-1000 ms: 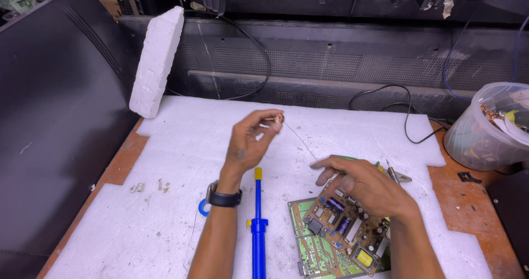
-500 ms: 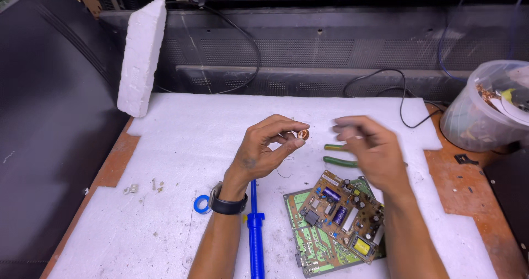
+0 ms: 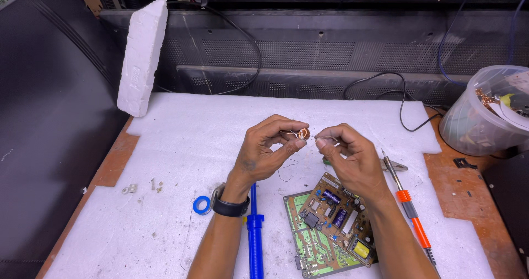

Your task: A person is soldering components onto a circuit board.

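Two hands meet above the white foam sheet [image 3: 182, 146]. The left hand [image 3: 264, 149] pinches a small copper coil [image 3: 303, 134]; the right hand [image 3: 352, 157] grips its thin wire [image 3: 325, 139], above a green circuit board [image 3: 330, 224].

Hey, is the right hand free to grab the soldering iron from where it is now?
Probably not straight away. The right hand is pinching a thin wire running to the copper coil held by the left hand. The soldering iron lies uncovered on the foam just beside the right wrist, so the path itself looks free.

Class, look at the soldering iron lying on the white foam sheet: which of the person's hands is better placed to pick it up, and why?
Probably the right hand: the soldering iron lies just beside its wrist, while the left hand pinches the small copper coil and sits farther away.
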